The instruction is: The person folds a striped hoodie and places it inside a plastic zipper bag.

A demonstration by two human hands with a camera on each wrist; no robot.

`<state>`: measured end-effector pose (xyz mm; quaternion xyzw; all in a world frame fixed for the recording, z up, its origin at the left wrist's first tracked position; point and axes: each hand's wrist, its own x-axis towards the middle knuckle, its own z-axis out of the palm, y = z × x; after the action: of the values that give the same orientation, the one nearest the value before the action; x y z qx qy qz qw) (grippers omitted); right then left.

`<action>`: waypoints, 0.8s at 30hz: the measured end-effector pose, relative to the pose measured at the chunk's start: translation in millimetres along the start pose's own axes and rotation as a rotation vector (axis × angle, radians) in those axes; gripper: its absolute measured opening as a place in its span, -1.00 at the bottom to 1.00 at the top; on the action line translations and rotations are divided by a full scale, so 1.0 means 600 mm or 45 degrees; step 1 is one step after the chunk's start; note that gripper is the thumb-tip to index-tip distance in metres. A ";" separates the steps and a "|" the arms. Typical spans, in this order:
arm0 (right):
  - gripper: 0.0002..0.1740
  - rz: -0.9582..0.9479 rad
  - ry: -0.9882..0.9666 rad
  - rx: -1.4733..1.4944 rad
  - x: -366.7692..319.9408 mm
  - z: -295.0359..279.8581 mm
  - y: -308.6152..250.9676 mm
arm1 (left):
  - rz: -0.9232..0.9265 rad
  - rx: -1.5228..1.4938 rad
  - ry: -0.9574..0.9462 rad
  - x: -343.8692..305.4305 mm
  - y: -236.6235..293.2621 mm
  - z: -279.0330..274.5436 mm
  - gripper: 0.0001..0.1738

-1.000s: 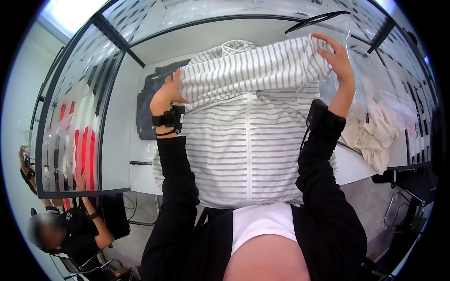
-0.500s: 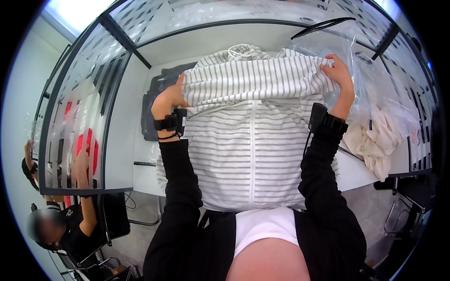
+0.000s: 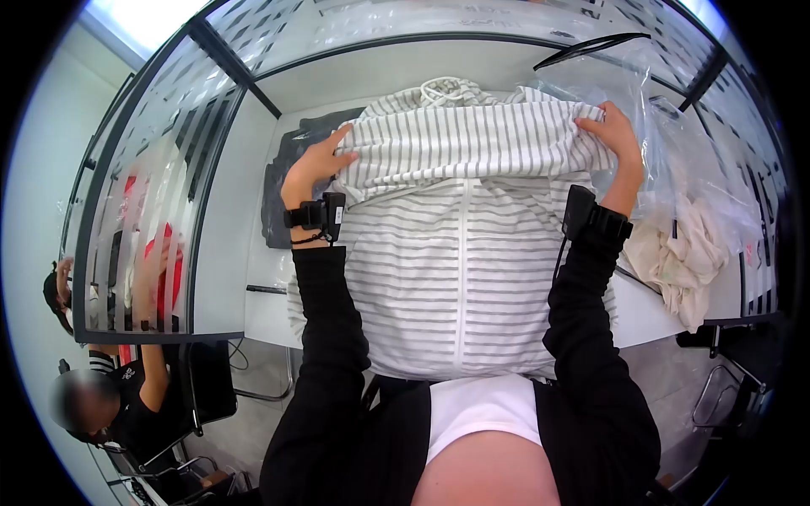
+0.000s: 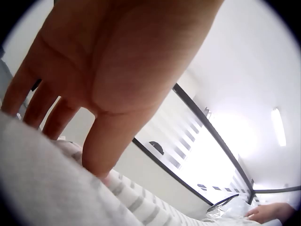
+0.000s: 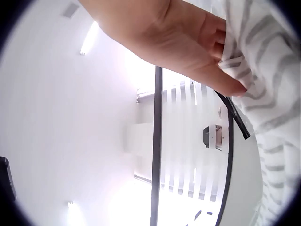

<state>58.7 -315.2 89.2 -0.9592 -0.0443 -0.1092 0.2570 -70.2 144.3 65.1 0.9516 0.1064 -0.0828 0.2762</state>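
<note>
A white zip-up hoodie (image 3: 405, 278) with grey stripes lies front up on the table, its hood and white drawstring at the far side. Across its upper part runs a folded sleeve (image 3: 472, 139), stripes upright. My left hand (image 3: 319, 160) rests at the sleeve's left end; in the left wrist view its fingers are spread and fairly straight, with the thumb (image 4: 101, 150) touching the cloth. At the other end, my right hand (image 3: 618, 139) pinches the sleeve's edge, thumb on the cloth and the fingertips partly hidden by fabric in the right wrist view.
Dark grey folded cloth (image 3: 283, 181) lies left of the hoodie. On the right are clear plastic bags (image 3: 709, 160) and a crumpled cream cloth (image 3: 679, 253). Partition panels (image 3: 224, 211) enclose the table, and another person (image 3: 126, 396) sits beyond the left one.
The sleeve, its right end raised a second ago, has come down level across the hoodie's upper part with my right hand. My left hand stays at the left end.
</note>
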 end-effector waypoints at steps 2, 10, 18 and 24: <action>-0.35 -0.021 -0.007 0.074 -0.004 0.001 -0.007 | 0.019 -0.024 0.028 -0.001 0.005 0.001 -0.26; -0.38 -0.162 -0.080 0.120 0.011 0.016 0.005 | 0.246 -0.012 0.123 0.014 -0.023 0.005 -0.05; -0.46 -0.189 0.019 0.153 0.018 0.023 0.021 | 0.333 -0.101 0.092 0.012 -0.043 0.005 0.24; -0.45 -0.166 0.010 0.121 0.021 0.026 0.019 | 0.394 -0.095 0.079 0.010 -0.042 0.006 0.30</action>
<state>75.4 -317.0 73.4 -0.9406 -0.1108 -0.1272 0.2947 -71.2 164.3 48.0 0.9478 -0.0299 -0.0057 0.3174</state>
